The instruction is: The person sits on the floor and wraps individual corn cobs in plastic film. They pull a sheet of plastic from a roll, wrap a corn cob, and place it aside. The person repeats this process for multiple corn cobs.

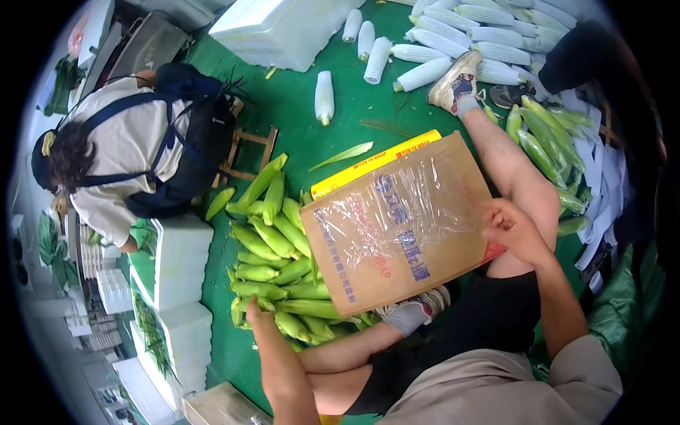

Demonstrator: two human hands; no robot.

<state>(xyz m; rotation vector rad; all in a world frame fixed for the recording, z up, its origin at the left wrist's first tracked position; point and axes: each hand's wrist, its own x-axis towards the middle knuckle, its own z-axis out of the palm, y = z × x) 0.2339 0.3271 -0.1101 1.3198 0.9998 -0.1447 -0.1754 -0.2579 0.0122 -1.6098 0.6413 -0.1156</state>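
Note:
At the near left edge of a heap of green-husked corn (276, 244), my left hand (258, 314) lies across one ear of corn (265, 306), its fingers bent around it. A brown cardboard box (345, 265) rests over my legs, with creased clear plastic film (425, 196) spread on its printed top. My right hand (504, 226), blurred and with fingers curled, is above the box's right edge near my knee; whether it pinches any film is unclear. Against the box's far side lies a long yellow cling wrap carton (377, 162).
Corn in white foam-net sleeves (446, 40) lies at the far right, near another person's dark-trousered leg (579, 56). Film-wrapped corn (547, 138) is beyond my right knee. White foam boxes (183, 260) line the left, where a person in an apron (143, 138) bends over.

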